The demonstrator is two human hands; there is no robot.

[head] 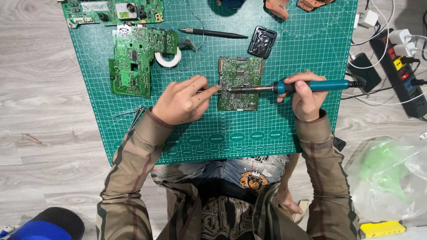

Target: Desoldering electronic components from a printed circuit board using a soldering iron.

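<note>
Teal-handled soldering iron lies level across the green cutting mat, its metal shaft reaching left to the near-left edge of a small green circuit board that sits flat near the mat's middle. Right hand wraps the handle in a closed fist grip, fingers over the top, thumb under; cord trails right toward a power strip.

Left hand rests on the mat just left of the board, fingers curled, thumb and forefinger pinched together at the board's left edge. Something thin seems held in that pinch, right where the iron's tip meets the board; too small to tell what.

Handling, as judged: the board looks light, stiff and thin, likely to slide on the mat unless pinned; best taken by its bare edges, since the top is crowded with small fragile parts. The iron is rigid, light enough for one hand, and should be held only on the teal sleeve, as the metal end is probably hot.

Around: a larger green board up left, overlapping a white tape roll; another board at the top edge; a dark pen-like tool; a black plastic part; tweezers by the left wrist. Mat lies on pale wood floor; a clear bag sits lower right.
</note>
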